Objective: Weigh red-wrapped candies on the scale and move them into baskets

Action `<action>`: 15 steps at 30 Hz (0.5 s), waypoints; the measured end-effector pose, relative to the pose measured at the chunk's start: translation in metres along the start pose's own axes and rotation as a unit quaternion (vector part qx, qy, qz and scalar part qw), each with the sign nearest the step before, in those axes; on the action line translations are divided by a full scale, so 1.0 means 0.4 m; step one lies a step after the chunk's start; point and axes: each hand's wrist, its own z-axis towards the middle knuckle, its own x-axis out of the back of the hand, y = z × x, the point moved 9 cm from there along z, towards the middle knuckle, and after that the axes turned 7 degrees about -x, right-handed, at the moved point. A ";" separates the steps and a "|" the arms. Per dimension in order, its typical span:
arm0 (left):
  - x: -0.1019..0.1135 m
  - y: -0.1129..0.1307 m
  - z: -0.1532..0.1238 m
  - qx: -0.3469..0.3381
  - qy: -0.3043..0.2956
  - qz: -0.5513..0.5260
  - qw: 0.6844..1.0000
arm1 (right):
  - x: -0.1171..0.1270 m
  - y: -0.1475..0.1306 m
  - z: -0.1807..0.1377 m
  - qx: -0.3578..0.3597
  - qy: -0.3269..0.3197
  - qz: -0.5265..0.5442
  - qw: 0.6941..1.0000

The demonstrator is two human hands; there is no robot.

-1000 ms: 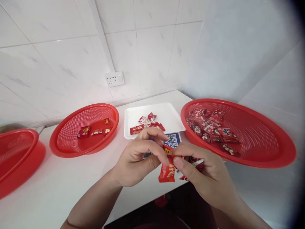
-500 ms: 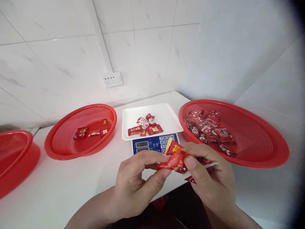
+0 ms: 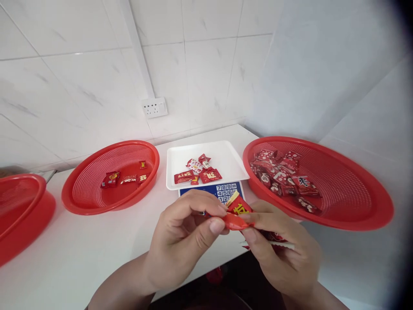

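Observation:
Between my hands, above the table's front edge, is an orange-red wrapped candy (image 3: 235, 221). My left hand (image 3: 189, 239) is closed, pinching the candy's left end between thumb and fingers. With thumb and forefinger my right hand (image 3: 285, 245) grips its right end. Several more red packets, one with yellow lettering (image 3: 240, 206), are also gathered in my right hand, partly hidden by the fingers. Behind the hands, the blue keypad panel of a scale (image 3: 226, 189) is partly covered. A white tray (image 3: 176, 157) on the scale bears several wrapped candies (image 3: 210, 175).
At right, a large red mesh basket (image 3: 358, 185) holds many red snack packets (image 3: 290, 168). A second red basket (image 3: 87, 181) on the left has a few packets (image 3: 110, 179). Another red basket (image 3: 35, 224) stands at the far left. A wall socket (image 3: 155, 107) is behind.
The candy has been turned between my fingers, and my left thumb has shifted slightly left. The scale's display is now hidden by my left hand. The view has moved slightly.

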 end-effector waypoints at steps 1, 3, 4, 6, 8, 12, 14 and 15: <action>0.003 -0.001 0.003 0.003 0.005 -0.001 1.000 | -0.003 -0.003 0.000 0.008 -0.005 -0.007 1.000; 0.009 -0.001 0.007 0.002 0.011 0.007 1.000 | -0.007 -0.008 0.004 0.014 -0.014 -0.019 1.000; 0.011 -0.001 0.008 0.001 0.011 0.015 1.000 | -0.009 -0.010 0.008 0.016 -0.019 -0.027 0.999; 0.012 0.000 0.009 -0.002 0.004 0.033 0.999 | -0.010 -0.015 0.017 0.017 -0.027 -0.047 0.998; 0.008 -0.001 0.009 -0.003 -0.009 0.052 0.999 | -0.009 -0.018 0.026 0.013 -0.032 -0.073 0.997; -0.003 -0.003 0.009 -0.007 -0.024 0.069 0.997 | -0.010 -0.016 0.039 -0.010 -0.045 -0.113 0.993; -0.004 -0.007 0.008 -0.002 -0.021 0.071 0.997 | -0.013 -0.017 0.041 -0.015 -0.051 -0.121 0.991; -0.004 -0.008 0.008 0.002 -0.020 0.069 0.997 | -0.014 -0.018 0.042 -0.016 -0.051 -0.122 0.991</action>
